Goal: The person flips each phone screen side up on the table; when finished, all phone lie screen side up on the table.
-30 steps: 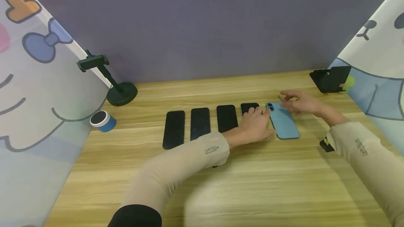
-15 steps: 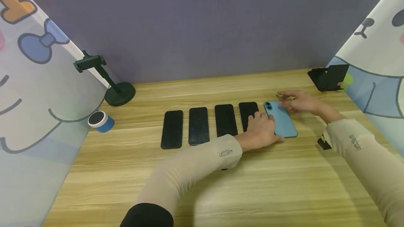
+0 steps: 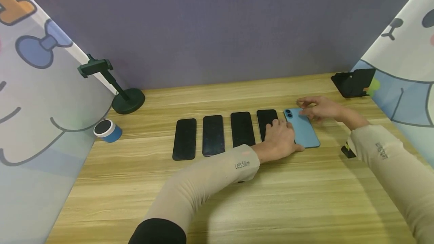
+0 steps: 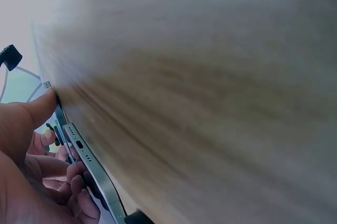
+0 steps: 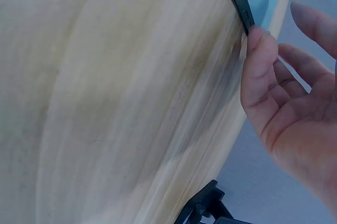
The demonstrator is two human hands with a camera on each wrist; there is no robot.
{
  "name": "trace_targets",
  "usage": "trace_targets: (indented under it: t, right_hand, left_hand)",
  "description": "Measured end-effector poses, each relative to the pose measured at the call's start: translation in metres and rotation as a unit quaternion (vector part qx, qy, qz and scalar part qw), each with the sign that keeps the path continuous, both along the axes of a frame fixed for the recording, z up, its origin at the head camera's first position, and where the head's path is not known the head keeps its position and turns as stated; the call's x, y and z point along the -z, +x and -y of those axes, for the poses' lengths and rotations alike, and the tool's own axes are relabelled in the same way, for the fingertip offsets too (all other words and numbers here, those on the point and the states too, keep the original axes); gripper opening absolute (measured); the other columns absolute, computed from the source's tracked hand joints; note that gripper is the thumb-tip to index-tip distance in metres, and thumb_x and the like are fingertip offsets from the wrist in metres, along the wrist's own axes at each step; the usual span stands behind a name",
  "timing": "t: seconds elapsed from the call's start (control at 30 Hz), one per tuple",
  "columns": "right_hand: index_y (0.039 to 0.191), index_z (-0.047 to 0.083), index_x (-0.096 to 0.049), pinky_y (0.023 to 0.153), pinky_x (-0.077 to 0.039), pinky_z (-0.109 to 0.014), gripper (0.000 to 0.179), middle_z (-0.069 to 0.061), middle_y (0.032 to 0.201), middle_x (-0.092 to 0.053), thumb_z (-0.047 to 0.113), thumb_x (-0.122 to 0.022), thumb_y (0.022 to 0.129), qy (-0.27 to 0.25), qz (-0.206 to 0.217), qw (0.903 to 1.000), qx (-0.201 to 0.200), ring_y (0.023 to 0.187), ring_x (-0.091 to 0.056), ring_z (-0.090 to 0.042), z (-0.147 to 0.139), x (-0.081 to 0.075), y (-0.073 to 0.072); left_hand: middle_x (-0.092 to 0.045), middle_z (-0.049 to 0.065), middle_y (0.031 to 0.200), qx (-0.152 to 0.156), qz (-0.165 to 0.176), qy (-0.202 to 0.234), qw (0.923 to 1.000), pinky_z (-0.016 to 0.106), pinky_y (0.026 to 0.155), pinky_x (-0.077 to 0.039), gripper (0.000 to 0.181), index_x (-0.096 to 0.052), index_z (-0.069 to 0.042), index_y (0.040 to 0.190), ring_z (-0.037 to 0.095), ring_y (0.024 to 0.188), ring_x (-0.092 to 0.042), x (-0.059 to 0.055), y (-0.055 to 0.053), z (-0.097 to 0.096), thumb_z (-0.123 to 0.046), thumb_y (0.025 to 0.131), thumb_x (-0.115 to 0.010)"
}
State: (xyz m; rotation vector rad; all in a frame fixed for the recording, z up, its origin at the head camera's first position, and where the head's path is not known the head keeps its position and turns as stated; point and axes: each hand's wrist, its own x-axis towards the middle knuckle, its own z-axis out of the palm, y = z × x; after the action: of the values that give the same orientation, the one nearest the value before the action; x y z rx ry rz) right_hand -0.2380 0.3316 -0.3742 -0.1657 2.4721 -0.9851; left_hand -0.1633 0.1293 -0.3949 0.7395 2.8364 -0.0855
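Observation:
A light blue smartphone [image 3: 305,128] lies back side up at the right end of a row of phones. My right hand [image 3: 320,109] is at its upper right edge, with the thumb touching that edge in the right wrist view and the other fingers spread apart. My left hand [image 3: 280,138] rests across the black smartphone [image 3: 266,119] beside it, fingers on its screen. The left thumb reaches the blue phone's lower left edge. In the left wrist view, the black phone's bottom edge [image 4: 95,168] with its charging port shows beneath the fingers.
Three more black phones [image 3: 184,138] lie face up to the left. A dark green stand [image 3: 129,101] and a blue-and-white tub [image 3: 110,131] stand at the left. A black folding stand [image 3: 354,83] is at the back right. A small black object [image 3: 348,153] lies by the right sleeve.
My left hand has slid slightly right and down, uncovering more of the fourth black phone, then stayed still. The right hand has kept its place at the blue phone.

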Motion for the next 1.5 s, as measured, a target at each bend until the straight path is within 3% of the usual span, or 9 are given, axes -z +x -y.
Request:
trace_targets:
  t: [0.17,0.3,0.5,0.77,0.87,1.0,1.17,1.37,1.5]
  right_hand:
    - [0.157,0.002,-0.028,0.062,-0.053,-0.037,0.069,-0.019,0.136,-0.046,0.028,-0.060,0.101,-0.017,0.015,0.9997,-0.008,0.084,-0.059,-0.020,-0.005,-0.001,-0.004]
    - [0.155,0.003,-0.031,0.060,-0.048,-0.034,0.067,-0.013,0.125,-0.054,0.028,-0.060,0.101,-0.038,0.042,0.9984,0.005,0.078,-0.057,-0.018,-0.010,0.000,-0.008]
    - [0.154,0.002,-0.032,0.059,-0.044,-0.032,0.067,-0.009,0.117,-0.055,0.032,-0.060,0.101,-0.062,0.069,0.9957,0.007,0.075,-0.052,-0.016,-0.014,-0.001,-0.010]
    - [0.153,0.004,-0.032,0.059,-0.042,-0.032,0.066,-0.004,0.120,-0.052,0.031,-0.061,0.101,-0.082,0.089,0.9924,0.021,0.071,-0.048,-0.013,-0.015,0.001,-0.012]
    - [0.153,0.004,-0.033,0.059,-0.043,-0.031,0.066,-0.004,0.106,-0.054,0.030,-0.063,0.100,-0.082,0.096,0.9917,0.025,0.070,-0.047,-0.013,-0.014,0.000,-0.012]
    - [0.153,0.003,-0.031,0.058,-0.042,-0.030,0.068,-0.001,0.090,-0.051,0.031,-0.062,0.100,-0.087,0.100,0.9910,0.020,0.067,-0.046,-0.012,-0.013,-0.001,-0.013]
    - [0.153,0.002,-0.031,0.058,-0.042,-0.029,0.065,0.002,0.090,-0.050,0.029,-0.060,0.102,-0.114,0.101,0.9878,0.031,0.065,-0.043,-0.011,-0.015,0.003,-0.011]
    - [0.147,0.013,-0.046,0.055,-0.040,-0.028,0.050,0.006,0.085,-0.052,0.019,-0.063,0.100,-0.181,0.083,0.9792,0.038,0.063,-0.044,-0.008,-0.022,0.012,-0.006]
    - [0.148,0.022,-0.049,0.054,-0.033,-0.031,0.051,0.007,0.085,-0.052,0.015,-0.063,0.100,-0.209,0.072,0.9744,0.042,0.063,-0.045,-0.008,-0.024,0.016,-0.002]
  left_hand:
    - [-0.048,-0.002,0.137,0.006,0.001,0.004,1.0000,0.034,0.099,-0.044,0.089,-0.039,-0.023,0.155,0.016,0.117,-0.046,0.001,-0.001,0.000,-0.080,0.087,-0.045]
    - [-0.047,-0.003,0.140,0.010,0.003,0.007,0.9999,0.034,0.098,-0.044,0.089,-0.037,-0.024,0.156,0.016,0.117,-0.046,0.003,-0.002,0.000,-0.080,0.087,-0.045]
    - [-0.045,-0.004,0.143,0.012,0.003,-0.003,0.9999,0.034,0.098,-0.044,0.089,-0.036,-0.025,0.156,0.015,0.120,-0.045,0.004,-0.003,-0.001,-0.080,0.087,-0.044]
    - [-0.047,-0.004,0.142,0.016,0.011,0.002,0.9998,0.033,0.098,-0.044,0.089,-0.037,-0.025,0.155,0.015,0.121,-0.046,0.003,-0.004,-0.002,-0.080,0.086,-0.045]
    - [-0.047,-0.004,0.141,0.017,0.012,0.003,0.9998,0.033,0.098,-0.044,0.089,-0.037,-0.025,0.155,0.015,0.123,-0.046,0.003,-0.004,-0.001,-0.080,0.086,-0.045]
    - [-0.047,-0.005,0.143,0.017,0.016,0.006,0.9997,0.033,0.100,-0.044,0.088,-0.038,-0.026,0.155,0.015,0.126,-0.045,0.003,-0.005,-0.001,-0.080,0.086,-0.046]
    - [-0.047,-0.005,0.140,0.017,0.020,0.016,0.9995,0.033,0.098,-0.044,0.086,-0.041,-0.026,0.152,0.015,0.123,-0.046,0.003,-0.005,0.000,-0.080,0.086,-0.047]
    - [-0.049,-0.005,0.136,0.010,0.020,0.023,0.9995,0.034,0.098,-0.044,0.085,-0.040,-0.026,0.153,0.015,0.120,-0.047,0.002,-0.005,0.001,-0.077,0.087,-0.049]
    - [-0.050,-0.005,0.135,0.010,0.018,0.026,0.9995,0.034,0.097,-0.045,0.084,-0.040,-0.026,0.153,0.015,0.117,-0.048,0.001,-0.005,0.002,-0.077,0.087,-0.049]
